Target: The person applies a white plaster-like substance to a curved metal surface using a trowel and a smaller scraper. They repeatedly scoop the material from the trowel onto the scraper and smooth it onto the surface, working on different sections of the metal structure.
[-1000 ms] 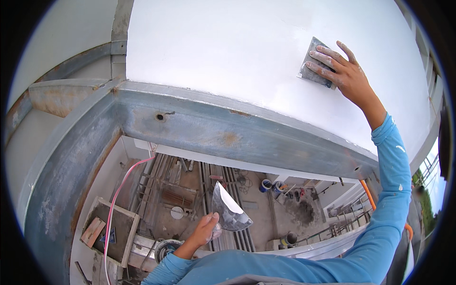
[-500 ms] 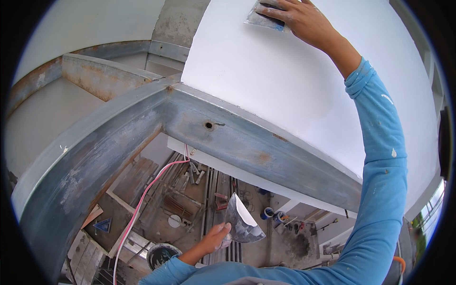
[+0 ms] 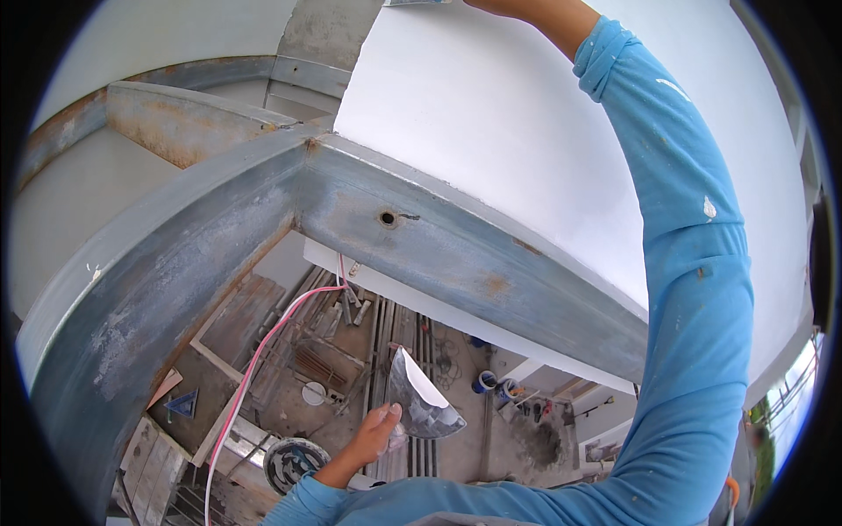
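My left hand (image 3: pixel 375 433) is closed on a half-round putty scraper (image 3: pixel 419 401). Its grey, smeared blade points up and to the right, with a strip of white putty along the upper edge. At the top, my right hand (image 3: pixel 502 5) shows only in part against the white wall (image 3: pixel 500 114); its fingers lie beyond the picture's edge. A sliver of a flat, putty-smeared scraper (image 3: pixel 416 3) shows beside it. My right arm, in a blue sleeve with white spots, reaches up along the wall.
Grey steel beams (image 3: pixel 474 250) with rust spots run below the wall and off to the left. A pink and white cable (image 3: pixel 263 351) hangs down past them. Far below lie a bucket (image 3: pixel 298 463), blue pails (image 3: pixel 484 381), long metal bars and boards.
My right hand has slid up and left along the wall with its scraper, mostly out of the picture. The left hand and its scraper have shifted slightly left in view.
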Demonstrator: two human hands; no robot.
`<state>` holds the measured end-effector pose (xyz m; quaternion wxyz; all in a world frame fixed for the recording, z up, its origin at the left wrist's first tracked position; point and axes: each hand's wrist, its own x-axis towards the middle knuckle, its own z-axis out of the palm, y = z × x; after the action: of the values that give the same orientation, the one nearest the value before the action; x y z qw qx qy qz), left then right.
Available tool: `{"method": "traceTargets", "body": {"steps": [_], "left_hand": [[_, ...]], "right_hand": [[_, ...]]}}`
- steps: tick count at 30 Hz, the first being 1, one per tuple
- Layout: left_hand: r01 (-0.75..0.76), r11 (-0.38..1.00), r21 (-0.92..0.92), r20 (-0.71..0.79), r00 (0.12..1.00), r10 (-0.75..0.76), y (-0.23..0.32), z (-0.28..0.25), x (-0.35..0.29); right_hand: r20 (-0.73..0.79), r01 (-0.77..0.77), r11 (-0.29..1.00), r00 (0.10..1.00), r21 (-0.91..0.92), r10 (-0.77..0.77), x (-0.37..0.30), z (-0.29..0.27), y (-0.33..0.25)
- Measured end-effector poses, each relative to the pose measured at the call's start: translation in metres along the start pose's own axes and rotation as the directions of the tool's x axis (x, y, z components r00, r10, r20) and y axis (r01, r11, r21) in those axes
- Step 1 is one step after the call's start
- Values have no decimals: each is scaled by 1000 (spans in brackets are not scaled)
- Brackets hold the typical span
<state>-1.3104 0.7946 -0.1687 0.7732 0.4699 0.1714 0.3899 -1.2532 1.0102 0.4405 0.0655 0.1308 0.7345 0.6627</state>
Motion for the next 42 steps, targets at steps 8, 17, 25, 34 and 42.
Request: {"method": "traceTargets", "body": {"steps": [8,17,25,34,42], "left_hand": [[131,977,-171,70,990,-121,-12,24,18],[104,994,44,103,989,-109,-32,56,40],[216,976,-42,199,959,-203,-26,62,44],[232,972,-40,170,960,-222,-16,46,26],[133,991,8,186,974,-133,-11,25,15]], "right_hand": [[70,-35,999,997,-29,37,-58,-30,-12],[269,-81,996,961,32,69,-211,-78,-13],[357,-187,933,886,-309,296,-368,-101,-16],[305,-322,869,842,-377,444,-372,-133,-10],[105,-247,959,959,-135,262,-161,-80,5]]}}
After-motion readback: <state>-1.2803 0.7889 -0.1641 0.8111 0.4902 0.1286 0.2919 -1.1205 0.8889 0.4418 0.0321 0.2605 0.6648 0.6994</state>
